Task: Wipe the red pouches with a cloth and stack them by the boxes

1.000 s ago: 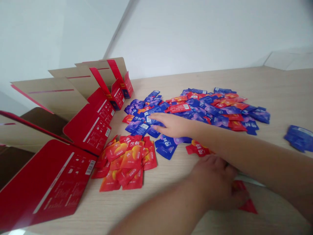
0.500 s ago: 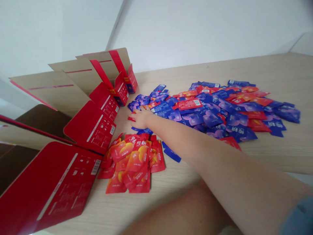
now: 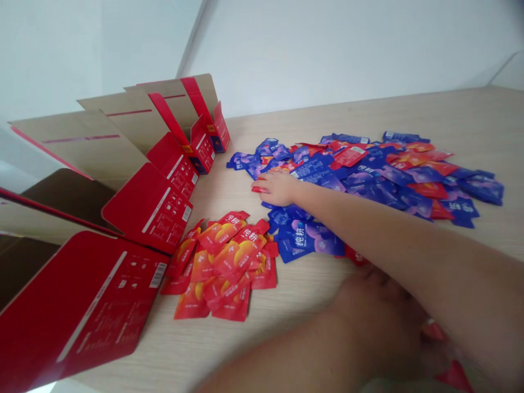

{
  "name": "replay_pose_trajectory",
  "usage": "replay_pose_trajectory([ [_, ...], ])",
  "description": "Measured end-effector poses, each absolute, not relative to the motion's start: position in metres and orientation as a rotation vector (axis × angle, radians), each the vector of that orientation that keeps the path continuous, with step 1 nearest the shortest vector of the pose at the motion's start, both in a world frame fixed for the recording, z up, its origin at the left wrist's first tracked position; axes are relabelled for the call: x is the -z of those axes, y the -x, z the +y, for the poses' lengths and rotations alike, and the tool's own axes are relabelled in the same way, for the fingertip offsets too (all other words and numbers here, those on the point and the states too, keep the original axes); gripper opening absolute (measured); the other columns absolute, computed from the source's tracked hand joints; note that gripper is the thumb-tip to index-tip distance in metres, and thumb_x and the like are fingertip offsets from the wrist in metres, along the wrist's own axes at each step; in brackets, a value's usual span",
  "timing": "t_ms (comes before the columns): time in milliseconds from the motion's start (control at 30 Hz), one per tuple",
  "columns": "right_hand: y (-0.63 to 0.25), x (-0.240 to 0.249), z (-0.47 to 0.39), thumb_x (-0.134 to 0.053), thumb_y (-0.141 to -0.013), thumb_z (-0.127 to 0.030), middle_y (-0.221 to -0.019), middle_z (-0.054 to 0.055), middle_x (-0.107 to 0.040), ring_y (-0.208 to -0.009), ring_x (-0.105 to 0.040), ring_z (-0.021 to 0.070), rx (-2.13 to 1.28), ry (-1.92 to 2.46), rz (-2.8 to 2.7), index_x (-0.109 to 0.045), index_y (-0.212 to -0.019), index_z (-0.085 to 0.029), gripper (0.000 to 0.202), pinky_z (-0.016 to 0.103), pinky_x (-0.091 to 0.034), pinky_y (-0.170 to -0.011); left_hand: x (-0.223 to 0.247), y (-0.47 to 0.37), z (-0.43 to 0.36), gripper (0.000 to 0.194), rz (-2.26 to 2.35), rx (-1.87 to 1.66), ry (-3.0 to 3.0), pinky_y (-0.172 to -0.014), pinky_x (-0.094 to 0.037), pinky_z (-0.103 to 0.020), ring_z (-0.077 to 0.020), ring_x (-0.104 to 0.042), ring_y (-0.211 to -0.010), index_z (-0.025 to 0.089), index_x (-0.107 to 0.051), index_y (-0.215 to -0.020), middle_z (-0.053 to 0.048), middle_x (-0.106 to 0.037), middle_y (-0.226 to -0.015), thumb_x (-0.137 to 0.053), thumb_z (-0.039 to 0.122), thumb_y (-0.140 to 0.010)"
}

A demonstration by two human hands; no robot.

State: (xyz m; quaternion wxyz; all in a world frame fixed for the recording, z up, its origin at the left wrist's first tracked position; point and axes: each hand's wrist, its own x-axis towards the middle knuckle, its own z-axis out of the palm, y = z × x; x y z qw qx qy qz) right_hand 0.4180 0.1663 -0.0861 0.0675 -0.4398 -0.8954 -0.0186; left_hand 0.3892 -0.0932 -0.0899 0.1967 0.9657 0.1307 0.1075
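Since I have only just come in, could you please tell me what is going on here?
A person's right hand is on a mixed heap of blue and red packets. Their left hand, blurred, is lower in the picture, with something red near it. A separate pile of red packets lies beside a row of open red boxes.
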Motion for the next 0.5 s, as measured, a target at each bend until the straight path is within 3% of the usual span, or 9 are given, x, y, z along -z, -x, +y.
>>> replay_pose_trajectory([
  [133, -0.453, 0.087, 0.159, -0.048, -0.106, -0.046, -0.160, 0.012, -0.059, -0.142, -0.058, 0.0361, 0.067, 1.330, -2.710, -0.063, -0.153, -0.028, 0.053, 0.055, -0.039, -0.119, 0.093, -0.388, -0.094, 0.073, 0.386, -0.297, -2.674, -0.128, -0.033, -0.049, -0.0358, -0.049, -0.151, 0.019, -0.049, -0.159, -0.015, -0.056, -0.159, -0.060, 0.063, -0.102],
  [300, -0.482, 0.082, 0.152, -0.053, -0.103, -0.048, -0.162, 0.015, -0.057, -0.144, -0.057, 0.0391, 0.021, 1.328, -2.754, -0.061, -0.155, -0.026, 0.057, 0.055, -0.039, -0.120, 0.087, -0.384, -0.095, 0.075, 0.415, -0.355, -2.592, -0.123, -0.038, -0.049, -0.0345, -0.054, -0.145, 0.023, -0.043, -0.162, -0.014, -0.055, -0.158, -0.060, 0.063, -0.101],
  [400, -0.477, 0.069, 0.160, -0.056, -0.101, -0.058, -0.149, 0.016, -0.067, -0.131, -0.066, 0.0406, -0.093, 1.311, -2.761, -0.068, -0.147, -0.024, 0.058, 0.053, -0.047, -0.113, 0.085, -0.382, -0.097, 0.067, 0.415, -0.409, -2.577, -0.122, -0.039, -0.048, -0.0332, -0.055, -0.145, 0.023, -0.043, -0.162, -0.013, -0.054, -0.159, -0.055, 0.055, -0.105],
  [500, -0.451, 0.057, 0.187, -0.050, -0.105, -0.062, -0.149, 0.017, -0.067, -0.137, -0.062, 0.0384, -0.096, 1.259, -2.643, -0.065, -0.149, -0.019, 0.063, 0.050, -0.046, -0.116, 0.089, -0.383, -0.098, 0.055, 0.423, -0.437, -2.600, -0.123, -0.038, -0.046, -0.0304, -0.054, -0.145, 0.023, -0.048, -0.158, -0.011, -0.059, -0.155, -0.052, 0.044, -0.107],
])
